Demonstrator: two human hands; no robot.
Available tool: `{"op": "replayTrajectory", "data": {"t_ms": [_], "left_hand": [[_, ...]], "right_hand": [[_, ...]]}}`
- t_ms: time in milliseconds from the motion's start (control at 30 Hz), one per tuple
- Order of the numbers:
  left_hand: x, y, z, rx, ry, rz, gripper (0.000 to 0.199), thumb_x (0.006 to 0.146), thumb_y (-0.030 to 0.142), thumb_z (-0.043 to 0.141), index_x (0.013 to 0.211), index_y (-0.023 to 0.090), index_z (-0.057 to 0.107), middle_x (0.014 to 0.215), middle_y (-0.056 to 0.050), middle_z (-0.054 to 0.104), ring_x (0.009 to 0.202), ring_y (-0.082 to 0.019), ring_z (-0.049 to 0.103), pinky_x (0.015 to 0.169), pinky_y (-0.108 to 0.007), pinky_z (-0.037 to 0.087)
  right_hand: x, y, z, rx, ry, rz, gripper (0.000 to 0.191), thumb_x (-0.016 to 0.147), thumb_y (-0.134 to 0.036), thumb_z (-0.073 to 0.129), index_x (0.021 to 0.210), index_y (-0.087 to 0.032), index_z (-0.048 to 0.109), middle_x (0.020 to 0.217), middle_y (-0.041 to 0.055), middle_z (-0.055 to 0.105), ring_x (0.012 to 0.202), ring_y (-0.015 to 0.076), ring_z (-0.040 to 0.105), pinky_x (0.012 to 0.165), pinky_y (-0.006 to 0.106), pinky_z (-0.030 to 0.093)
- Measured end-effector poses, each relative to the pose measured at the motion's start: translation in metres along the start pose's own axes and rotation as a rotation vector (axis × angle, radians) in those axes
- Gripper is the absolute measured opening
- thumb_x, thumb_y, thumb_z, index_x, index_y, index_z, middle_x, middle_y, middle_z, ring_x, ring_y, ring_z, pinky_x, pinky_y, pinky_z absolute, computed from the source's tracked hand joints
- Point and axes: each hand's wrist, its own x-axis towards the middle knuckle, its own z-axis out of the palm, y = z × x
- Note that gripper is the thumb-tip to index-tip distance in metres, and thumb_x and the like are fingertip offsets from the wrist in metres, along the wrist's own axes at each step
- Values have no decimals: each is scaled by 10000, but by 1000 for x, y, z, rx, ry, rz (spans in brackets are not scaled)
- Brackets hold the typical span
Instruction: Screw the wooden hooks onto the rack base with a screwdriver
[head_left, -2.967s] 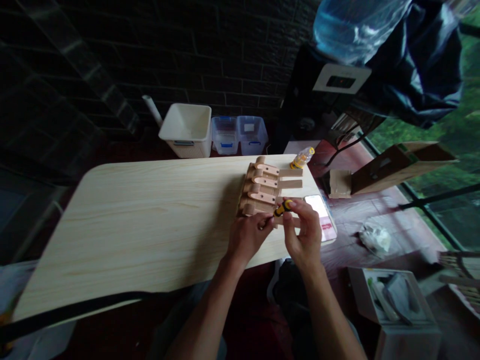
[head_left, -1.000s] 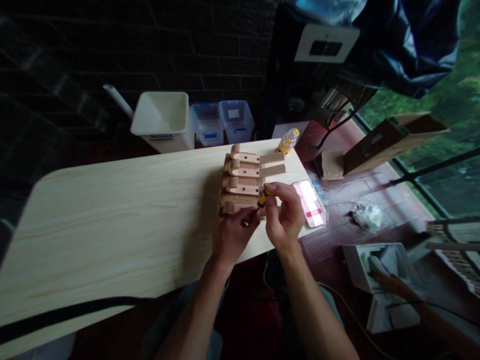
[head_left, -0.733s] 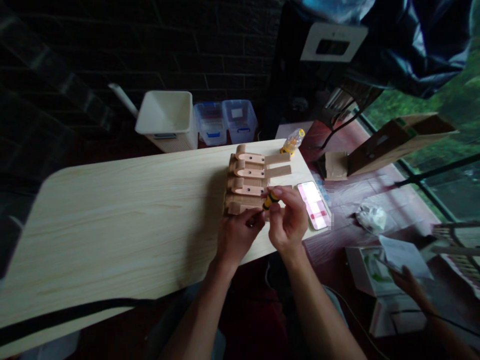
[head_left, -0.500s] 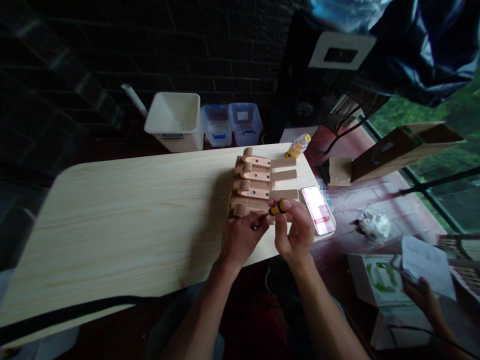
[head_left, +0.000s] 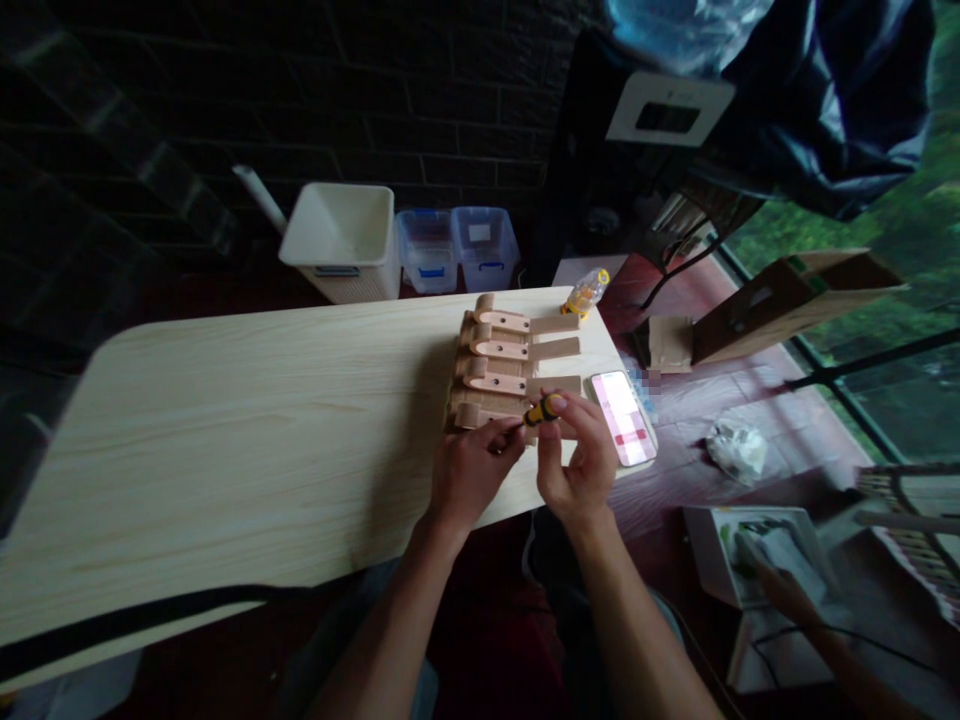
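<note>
My right hand (head_left: 579,450) holds a small yellow-and-black screwdriver (head_left: 541,409) between thumb and fingers, tilted down to the left. My left hand (head_left: 474,470) is pinched at the screwdriver's tip, beside the near edge of a wooden piece; what its fingers grip is too small to make out. The wooden piece (head_left: 497,382) has several rounded arms with dark screws and flat strips pointing right. Its nearest arm is partly covered by my hands. To the right lies a lit phone (head_left: 624,418). A clear bottle with yellow parts (head_left: 585,293) stands at the table's far right corner.
The pale wooden table (head_left: 247,430) carries these things. Behind it stand a white bin (head_left: 341,235) and two clear tubs (head_left: 484,245). At the right are a cardboard box (head_left: 765,310), a crumpled plastic bag (head_left: 737,450) and another person's hand (head_left: 784,590) at a white box (head_left: 705,555).
The whole view has shifted slightly. The screwdriver tilts a little more steeply in my right hand. The other person's hand has moved over the white box with the pale item.
</note>
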Motion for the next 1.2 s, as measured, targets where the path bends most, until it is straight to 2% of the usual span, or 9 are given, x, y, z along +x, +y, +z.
{"op": "replayTrajectory", "data": {"t_ms": [233, 500, 667, 900, 1200], "left_hand": [[-1, -5, 0, -46, -31, -31, 234, 1016, 421, 727, 1156, 299, 871, 760, 12, 838, 677, -134, 790, 657, -190, 543], [1, -6, 0, -26, -16, -5, 239, 1000, 407, 736, 1164, 296, 870, 779, 6, 842, 677, -138, 785, 636, -195, 533], [0, -8, 0, -29, 22, 70, 289, 968, 318, 746, 1237, 275, 842, 738, 10, 828, 666, -127, 767, 660, -193, 521], [0, -11, 1, 1, 34, 101, 322, 958, 304, 743, 1267, 271, 831, 720, 11, 822, 632, -118, 742, 651, -199, 505], [-1, -1, -2, -16, 8, 20, 227, 1017, 380, 721, 1159, 284, 870, 799, -4, 848, 654, -124, 766, 629, -190, 508]], "right_hand": [[4, -3, -1, -11, -45, -5, 467, 1006, -135, 636, 1412, -366, 644, 1203, 67, 794, 1152, 254, 786, 929, 470, 715], [3, -2, -3, -33, -15, 25, 429, 993, -146, 676, 1369, -353, 657, 1169, 73, 781, 1115, 253, 782, 893, 452, 716], [-1, 5, -2, 83, 15, 107, 394, 1021, -168, 632, 1364, -360, 662, 1226, 82, 758, 1115, 265, 783, 915, 490, 707], [-9, 6, -1, 158, -16, 129, 388, 1045, -163, 598, 1378, -357, 643, 1337, 95, 756, 1220, 284, 785, 1014, 540, 684], [-2, 5, -3, -5, -5, -16, 457, 985, -83, 668, 1385, -301, 628, 1214, 78, 773, 1152, 235, 796, 936, 421, 708]]}}
